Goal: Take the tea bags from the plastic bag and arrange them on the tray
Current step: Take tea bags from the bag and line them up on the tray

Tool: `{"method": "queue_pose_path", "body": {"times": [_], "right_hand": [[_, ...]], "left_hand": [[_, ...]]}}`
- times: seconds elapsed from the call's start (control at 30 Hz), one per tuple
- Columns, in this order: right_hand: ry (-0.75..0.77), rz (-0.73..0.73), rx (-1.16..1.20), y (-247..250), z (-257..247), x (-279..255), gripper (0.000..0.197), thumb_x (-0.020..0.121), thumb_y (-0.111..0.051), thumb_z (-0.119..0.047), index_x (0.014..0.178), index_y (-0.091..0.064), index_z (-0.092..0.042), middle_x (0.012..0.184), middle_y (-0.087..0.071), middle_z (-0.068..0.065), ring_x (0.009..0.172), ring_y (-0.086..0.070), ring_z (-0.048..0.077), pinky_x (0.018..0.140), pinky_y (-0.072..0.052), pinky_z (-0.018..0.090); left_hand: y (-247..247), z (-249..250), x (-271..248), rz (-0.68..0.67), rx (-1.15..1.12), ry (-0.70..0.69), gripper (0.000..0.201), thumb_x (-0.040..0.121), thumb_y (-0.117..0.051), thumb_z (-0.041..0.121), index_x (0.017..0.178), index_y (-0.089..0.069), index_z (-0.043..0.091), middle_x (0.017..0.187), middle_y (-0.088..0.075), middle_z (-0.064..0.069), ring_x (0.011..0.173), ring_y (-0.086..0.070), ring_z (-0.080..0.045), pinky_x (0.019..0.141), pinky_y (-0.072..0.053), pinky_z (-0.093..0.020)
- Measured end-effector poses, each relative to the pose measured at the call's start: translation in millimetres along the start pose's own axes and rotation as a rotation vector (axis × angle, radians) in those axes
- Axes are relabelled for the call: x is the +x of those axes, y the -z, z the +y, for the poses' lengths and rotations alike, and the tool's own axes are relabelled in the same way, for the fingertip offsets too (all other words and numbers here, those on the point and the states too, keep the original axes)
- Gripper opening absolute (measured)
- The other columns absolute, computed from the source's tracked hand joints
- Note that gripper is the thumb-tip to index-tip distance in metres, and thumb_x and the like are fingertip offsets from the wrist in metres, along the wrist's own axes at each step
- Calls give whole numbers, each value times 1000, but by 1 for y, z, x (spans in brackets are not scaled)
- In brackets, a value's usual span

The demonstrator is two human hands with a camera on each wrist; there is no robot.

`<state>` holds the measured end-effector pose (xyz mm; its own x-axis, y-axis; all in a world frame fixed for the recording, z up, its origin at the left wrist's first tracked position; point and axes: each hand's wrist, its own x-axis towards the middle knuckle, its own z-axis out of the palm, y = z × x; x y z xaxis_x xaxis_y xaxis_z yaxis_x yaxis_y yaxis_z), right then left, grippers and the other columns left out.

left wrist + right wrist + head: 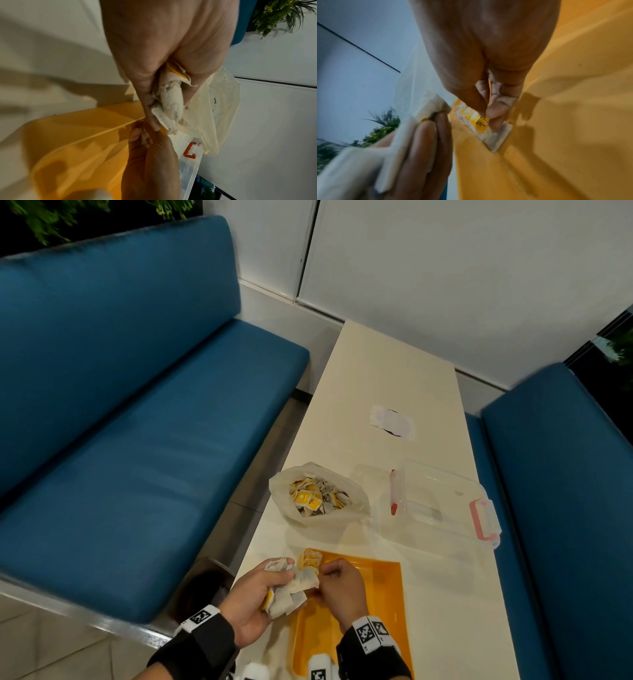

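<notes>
My left hand (pixel 263 590) grips a bunch of tea bags (pixel 291 583) at the left edge of the orange tray (pixel 383 587); the bunch (pixel 169 100) shows between its fingers in the left wrist view. My right hand (pixel 337 580) sits just right of it over the tray (pixel 556 121), thumb and forefinger pinching the yellow tag of one tea bag (pixel 489 127) that touches the tray floor. A few tea bags (pixel 311 558) lie at the tray's far left corner. The plastic bag (pixel 318 496) stands open farther back, full of yellow-tagged tea bags.
A clear plastic box (pixel 442 505) with pink latches and a red-white pen (pixel 393 491) lie right of the bag. A white paper (pixel 392 421) lies farther up the narrow cream table (pixel 387 364). Blue benches (pixel 137 412) flank both sides.
</notes>
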<state>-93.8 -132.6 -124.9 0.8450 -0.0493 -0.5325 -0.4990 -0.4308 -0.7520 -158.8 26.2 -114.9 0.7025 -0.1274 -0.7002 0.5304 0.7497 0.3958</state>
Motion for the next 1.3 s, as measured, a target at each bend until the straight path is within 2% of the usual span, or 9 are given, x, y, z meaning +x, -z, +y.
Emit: {"method": "queue_pose_path", "body": {"times": [0.1,0.2,0.27,0.37,0.6,0.87,1.03,1.2,1.3], "right_hand": [[272,70,-187,15,-10,-22,26,81,-63,1,89,-61,-24,93,-66,-4,79,-68,16,62,-53,20],[612,-138,-327,29,-22,-46,38,80,-64,0,96,-61,-34,114,-55,-19,95,-62,6,64,-49,13],[754,-265,-537,34,-20,-49,33,82,-63,-11,105,-61,-35,127,-47,-25,107,-56,-1,71,-48,10],[865,-253,-714,35,-13,-44,21,87,-59,-22,107,-62,-29,129,-48,-21,112,-53,1,83,-45,10],[979,-165,-834,32,-10,-37,11,92,-49,-26,99,-58,-26,105,-58,-9,98,-57,17,77,-53,32],[1022,-113,-849,34,-9,-41,23,92,-46,-26,110,-59,-31,102,-60,-8,82,-61,16,63,-53,29],[1015,-48,-887,28,-6,-45,13,93,-53,-35,105,-59,-35,93,-60,-12,71,-58,13,58,-50,28],[894,36,-767,31,-8,-46,6,94,-55,-30,97,-60,-31,86,-65,-13,73,-58,11,64,-47,26],[811,38,-683,35,-9,-44,3,93,-59,-31,94,-61,-30,90,-64,-16,82,-58,4,72,-46,20]], "left_hand": [[0,1,-1,15,12,-3,29,91,-65,0,120,-64,2,114,-69,-26,100,-67,-38,85,-57,-52],[1,1,0,31,19,-11,31,91,-65,3,122,-64,2,114,-68,-27,101,-65,-37,86,-56,-49],[-1,1,0,18,9,-10,27,93,-62,4,120,-65,3,115,-68,-29,100,-67,-37,87,-56,-49],[-5,1,-1,-5,-1,-5,25,96,-59,4,119,-65,2,108,-71,-25,96,-69,-36,86,-56,-49],[-5,4,-4,-24,-2,13,29,95,-59,5,124,-64,3,116,-71,-25,99,-69,-37,88,-56,-52],[-3,7,-9,-36,-1,-14,30,92,-62,3,122,-63,3,114,-70,-28,87,-69,-34,70,-61,-45],[-5,6,-6,-14,7,-25,33,91,-64,3,124,-64,3,111,-71,-25,92,-68,-34,79,-58,-46],[-4,9,-8,-40,-14,-23,27,95,-59,0,122,-62,3,110,-73,-25,88,-75,-34,67,-63,-43],[-1,12,-7,-39,-25,-23,30,95,-59,1,125,-59,3,115,-71,-28,98,-74,-37,73,-62,-46]]}}
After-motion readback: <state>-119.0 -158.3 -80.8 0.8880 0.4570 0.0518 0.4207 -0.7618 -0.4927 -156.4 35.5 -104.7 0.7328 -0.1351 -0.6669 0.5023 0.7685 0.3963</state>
